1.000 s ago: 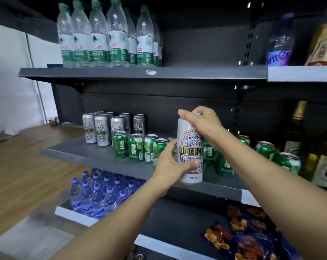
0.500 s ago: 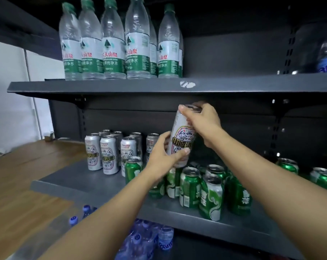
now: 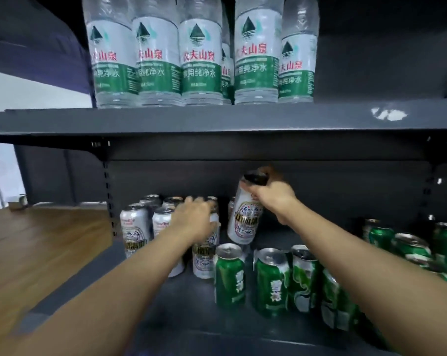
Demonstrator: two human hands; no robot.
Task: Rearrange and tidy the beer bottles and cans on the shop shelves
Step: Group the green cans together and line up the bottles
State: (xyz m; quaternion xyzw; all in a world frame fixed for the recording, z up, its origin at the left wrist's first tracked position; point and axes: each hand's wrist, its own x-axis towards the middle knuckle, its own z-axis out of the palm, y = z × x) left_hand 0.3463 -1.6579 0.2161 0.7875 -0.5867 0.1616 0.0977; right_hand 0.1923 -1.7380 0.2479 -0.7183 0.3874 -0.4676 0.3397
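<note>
White beer can (image 3: pixel 244 217), tilted, clasped at its top rim by right grip (image 3: pixel 271 195), poised just right of white-can cluster (image 3: pixel 150 227) steadied under left grip's (image 3: pixel 195 218) resting fingers, presumably for slotting in; green cans (image 3: pixel 271 281) below-right.

water bottles (image 3: pixel 199 52) on upper shelf (image 3: pixel 217 119) | tall cans (image 3: pixel 135 227) left, short cans (image 3: pixel 271 281) right, lower shelf (image 3: pixel 191 317)

Water bottles (image 3: pixel 200 52): six visible. White cans (image 3: pixel 134 232): about nine. Green cans (image 3: pixel 229 277): about eight.
</note>
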